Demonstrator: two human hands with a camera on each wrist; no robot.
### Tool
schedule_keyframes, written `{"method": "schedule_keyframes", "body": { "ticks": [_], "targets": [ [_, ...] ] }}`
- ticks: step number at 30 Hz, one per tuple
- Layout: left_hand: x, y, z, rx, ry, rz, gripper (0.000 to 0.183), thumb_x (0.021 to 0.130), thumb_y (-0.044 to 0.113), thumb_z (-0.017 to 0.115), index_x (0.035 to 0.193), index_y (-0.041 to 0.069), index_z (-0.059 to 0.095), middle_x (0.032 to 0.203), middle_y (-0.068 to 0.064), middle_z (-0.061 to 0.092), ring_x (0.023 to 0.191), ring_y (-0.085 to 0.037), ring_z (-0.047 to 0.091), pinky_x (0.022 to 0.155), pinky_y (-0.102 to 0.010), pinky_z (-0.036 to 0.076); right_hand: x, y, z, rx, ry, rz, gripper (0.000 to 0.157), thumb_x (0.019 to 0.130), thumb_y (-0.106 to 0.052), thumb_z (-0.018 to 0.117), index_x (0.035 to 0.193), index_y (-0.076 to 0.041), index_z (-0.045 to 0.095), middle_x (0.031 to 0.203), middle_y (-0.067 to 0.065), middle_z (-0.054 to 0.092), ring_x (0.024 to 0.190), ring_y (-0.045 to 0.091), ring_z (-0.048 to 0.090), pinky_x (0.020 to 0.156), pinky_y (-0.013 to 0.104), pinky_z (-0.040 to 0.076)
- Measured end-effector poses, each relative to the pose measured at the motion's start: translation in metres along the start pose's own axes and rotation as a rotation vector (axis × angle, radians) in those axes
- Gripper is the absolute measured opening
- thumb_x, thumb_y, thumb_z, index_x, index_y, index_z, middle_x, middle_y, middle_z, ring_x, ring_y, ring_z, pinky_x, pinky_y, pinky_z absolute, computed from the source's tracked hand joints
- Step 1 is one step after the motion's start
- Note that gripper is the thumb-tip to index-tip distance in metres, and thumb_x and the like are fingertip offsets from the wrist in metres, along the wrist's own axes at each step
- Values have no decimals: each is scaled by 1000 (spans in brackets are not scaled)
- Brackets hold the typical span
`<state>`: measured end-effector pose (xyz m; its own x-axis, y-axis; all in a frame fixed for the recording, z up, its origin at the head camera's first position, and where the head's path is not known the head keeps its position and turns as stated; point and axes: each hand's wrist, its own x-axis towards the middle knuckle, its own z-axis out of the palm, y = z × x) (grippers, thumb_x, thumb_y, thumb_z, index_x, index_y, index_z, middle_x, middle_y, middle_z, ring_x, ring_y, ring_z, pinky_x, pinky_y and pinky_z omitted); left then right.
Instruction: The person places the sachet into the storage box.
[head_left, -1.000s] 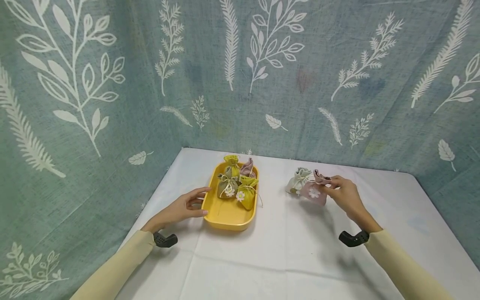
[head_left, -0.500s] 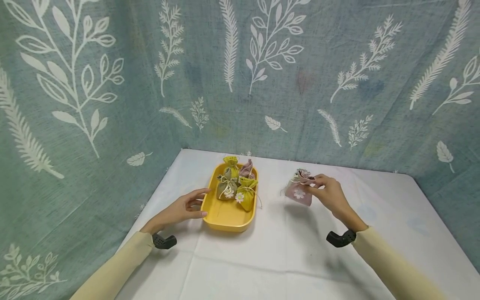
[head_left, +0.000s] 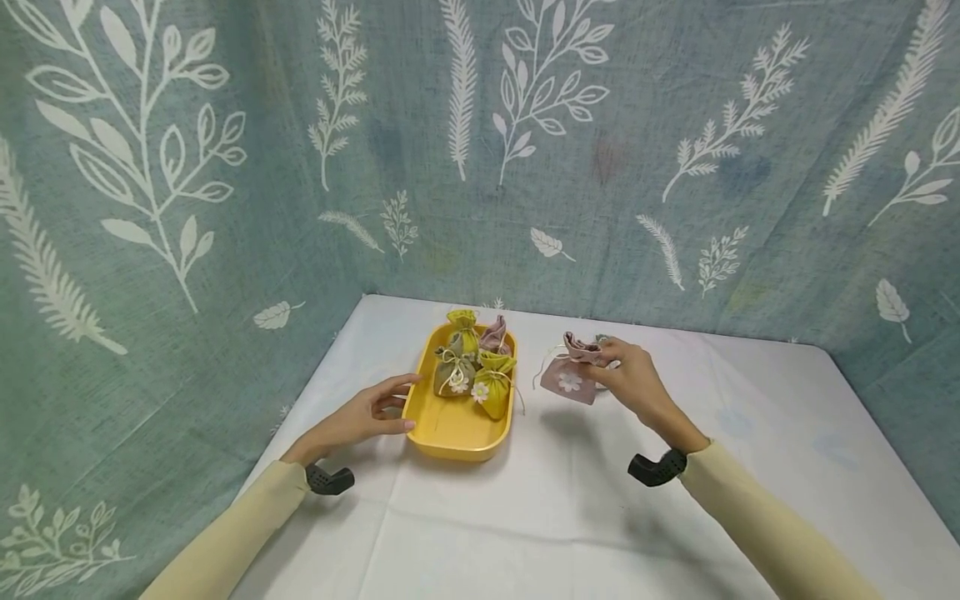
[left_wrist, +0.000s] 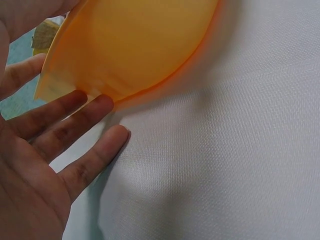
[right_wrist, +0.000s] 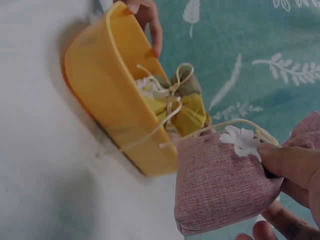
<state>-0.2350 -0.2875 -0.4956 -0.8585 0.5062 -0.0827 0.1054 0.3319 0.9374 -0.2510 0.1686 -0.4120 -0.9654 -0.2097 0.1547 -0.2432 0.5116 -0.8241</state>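
Note:
My right hand (head_left: pixel 637 383) pinches a pink drawstring pouch (head_left: pixel 564 383) near its gathered neck, above the table right of a yellow tray (head_left: pixel 448 446). A white flower (right_wrist: pixel 242 141) decorates the held pouch. My left hand (head_left: pixel 371 410) rests at the tray's left side, its extended fingers (left_wrist: pixel 65 127) touching the wall. Inside the tray stand two yellow pouches, one at the front (head_left: pixel 495 392) and one at the back (head_left: pixel 464 333), plus an olive-brown pouch (head_left: pixel 452 379) and another pink pouch (head_left: pixel 494 337). Behind my right hand, a pale green pouch (head_left: pixel 602 338) is mostly hidden.
A white cloth (head_left: pixel 480 533) covers the table. Green leaf-patterned fabric (head_left: pixel 525 225) hangs behind it and along the left. The tray's front part shows bare floor, with the pouches gathered toward the back.
My right hand has carried the pink pouch leftward, away from the pale green pouch and closer to the tray. The left hand and the tray have stayed put.

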Motion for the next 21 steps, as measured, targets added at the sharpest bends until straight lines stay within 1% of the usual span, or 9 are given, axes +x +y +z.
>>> {"method": "schedule_keyframes", "body": {
  "ticks": [4,8,12,14,17,21],
  "targets": [
    [0,0,0,5,-2,0,84,92,28,81,161,20,34,158,-11,43,135,-33,52,107,-44,50,3,-10,8,19,-19,-35,19,91,-23,81,81,-8,76,101,4,65,95,23,54,70,36,47],
    [-1,-1,1,7,-7,-6,84,92,27,81,161,20,34,158,-11,43,135,-32,52,107,-45,49,6,-21,17,11,-34,-72,11,90,-23,82,93,-12,83,103,1,69,92,22,56,69,36,47],
    [-2,-2,1,4,-12,-4,84,93,27,80,162,20,33,159,-12,42,136,-32,51,108,-45,49,9,-31,28,-8,-54,-99,11,91,-21,81,98,-13,83,104,1,69,92,22,58,71,37,49],
    [-3,-2,1,2,-13,-4,84,93,27,80,162,20,33,159,-11,42,136,-32,51,107,-44,49,11,-36,33,-12,-67,-102,11,91,-20,81,99,-13,83,104,1,69,93,22,59,73,37,50],
    [-3,-2,0,2,-13,1,83,93,27,80,162,20,33,159,-11,42,136,-33,51,107,-43,50,14,-44,41,-24,-90,-107,12,91,-25,81,98,-15,82,106,-1,68,94,22,58,73,37,50],
    [-2,-1,-1,11,-10,12,83,93,26,80,162,20,33,159,-10,42,136,-32,51,107,-43,50,18,-52,50,-34,-113,-145,14,91,-29,81,96,-17,82,106,-2,68,95,22,58,74,38,52]
  ]
}}
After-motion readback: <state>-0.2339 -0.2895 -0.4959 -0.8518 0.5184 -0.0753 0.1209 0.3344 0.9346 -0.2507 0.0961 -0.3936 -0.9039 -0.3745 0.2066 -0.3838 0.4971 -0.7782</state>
